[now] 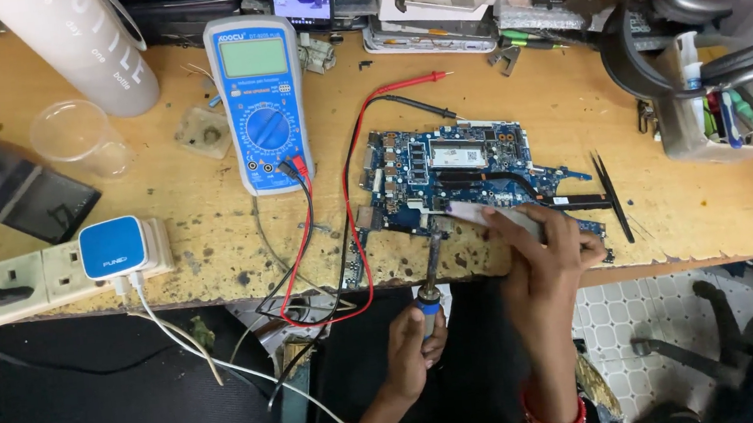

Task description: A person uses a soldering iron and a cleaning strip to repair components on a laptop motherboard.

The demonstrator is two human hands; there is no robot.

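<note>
My left hand [416, 332] is clamped on the screwdriver [430, 284], tip on the circuit board [460, 171] at 6 o'clock — right hand [540, 242] grips a grey tool [497, 215] just beside it. One slip could gouge traces — board isn't pinned to the tabletop [193, 220].

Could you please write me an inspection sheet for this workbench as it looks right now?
Surface: worn, stained wooden bench.
Job's things: blue circuit board; soldering iron with its tip at the board's near edge.
Clutter: blue multimeter, clear cup, white bottle, black tweezers, tool caddy.
Grippers: left hand grips the iron's handle; right hand holds a pale strip-like item over the board.
Cables: red and black probe leads; white charger cable.
Surroundings: power strip with blue charger; tiled floor.
</note>
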